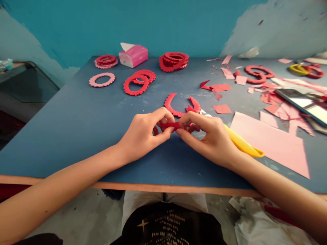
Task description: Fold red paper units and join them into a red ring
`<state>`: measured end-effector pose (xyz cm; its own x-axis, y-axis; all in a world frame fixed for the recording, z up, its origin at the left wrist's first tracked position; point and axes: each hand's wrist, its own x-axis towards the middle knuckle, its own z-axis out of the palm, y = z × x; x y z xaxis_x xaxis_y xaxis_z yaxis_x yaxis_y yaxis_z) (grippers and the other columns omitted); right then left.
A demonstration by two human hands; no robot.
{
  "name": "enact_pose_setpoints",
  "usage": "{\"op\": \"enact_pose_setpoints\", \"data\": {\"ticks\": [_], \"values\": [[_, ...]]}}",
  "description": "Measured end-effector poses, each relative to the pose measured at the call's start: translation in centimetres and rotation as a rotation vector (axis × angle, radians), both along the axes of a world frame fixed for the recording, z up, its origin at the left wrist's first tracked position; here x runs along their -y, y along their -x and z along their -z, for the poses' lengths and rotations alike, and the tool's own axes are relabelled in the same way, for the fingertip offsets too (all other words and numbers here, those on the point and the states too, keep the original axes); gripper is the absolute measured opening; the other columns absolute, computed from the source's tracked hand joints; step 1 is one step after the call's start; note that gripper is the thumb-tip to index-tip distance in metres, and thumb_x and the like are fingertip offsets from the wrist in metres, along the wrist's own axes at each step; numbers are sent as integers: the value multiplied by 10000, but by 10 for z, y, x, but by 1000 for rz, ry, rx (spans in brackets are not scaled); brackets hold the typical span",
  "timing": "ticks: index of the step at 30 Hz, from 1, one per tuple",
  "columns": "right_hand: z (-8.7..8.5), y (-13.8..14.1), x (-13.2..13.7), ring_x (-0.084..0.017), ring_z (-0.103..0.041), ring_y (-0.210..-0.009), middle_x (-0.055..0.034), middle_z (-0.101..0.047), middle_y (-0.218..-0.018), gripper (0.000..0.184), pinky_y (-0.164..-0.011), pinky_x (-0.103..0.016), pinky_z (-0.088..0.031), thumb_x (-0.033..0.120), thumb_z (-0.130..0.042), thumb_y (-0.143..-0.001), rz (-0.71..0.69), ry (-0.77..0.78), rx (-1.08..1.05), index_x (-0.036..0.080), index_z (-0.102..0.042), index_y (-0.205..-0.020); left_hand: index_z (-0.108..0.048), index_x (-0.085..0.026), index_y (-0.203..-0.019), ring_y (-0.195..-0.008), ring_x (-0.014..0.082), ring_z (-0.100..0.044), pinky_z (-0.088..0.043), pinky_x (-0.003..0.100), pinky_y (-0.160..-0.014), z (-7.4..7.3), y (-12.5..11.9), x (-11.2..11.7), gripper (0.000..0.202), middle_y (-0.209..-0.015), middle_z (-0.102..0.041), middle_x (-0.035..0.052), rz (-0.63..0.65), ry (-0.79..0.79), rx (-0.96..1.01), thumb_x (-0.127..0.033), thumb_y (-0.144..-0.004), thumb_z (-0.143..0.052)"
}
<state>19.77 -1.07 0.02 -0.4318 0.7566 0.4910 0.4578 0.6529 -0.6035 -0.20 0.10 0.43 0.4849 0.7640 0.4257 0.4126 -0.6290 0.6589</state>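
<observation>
Over one blue table (76, 129), one red paper piece (174, 125) is pinched by left hand (146, 131) and right hand (212, 137), its ends hidden; one yellow handle (241, 142) is partly covered.

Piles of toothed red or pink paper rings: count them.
3: red-on-pink pile left of the pink-and-white tissue box; overlapping red pile in front; mostly red pile right. Lower rings may be hidden.

Matt red paper (171, 125), smooth tabletop (76, 119)
</observation>
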Motion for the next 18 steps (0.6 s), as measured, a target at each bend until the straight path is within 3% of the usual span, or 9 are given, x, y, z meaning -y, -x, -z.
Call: {"op": "enact_pose_setpoints", "data": {"ticks": [9, 18], "values": [[2, 0, 0, -81, -542, -627, 3, -630, -717, 77, -593, -222, -463, 107, -590, -868, 6, -41, 11, 150, -616, -809, -620, -149, -860, -625, 31, -581, -478, 117, -607, 4, 0, 0, 119, -736, -668, -60, 45, -54, -19, -52, -806, -663], [1, 0, 0, -79, -520, -610, 22, -594, -678, 140, -582, -220, -450, 82, -571, -858, -17, 9, 3, 178, -590, -757, -606, -154, -850, -584, 39, -537, -447, 156, -570, 6, -1, 1, 113, -708, -645, -64, 39, -60, -61, -64, -799, -651]]}}
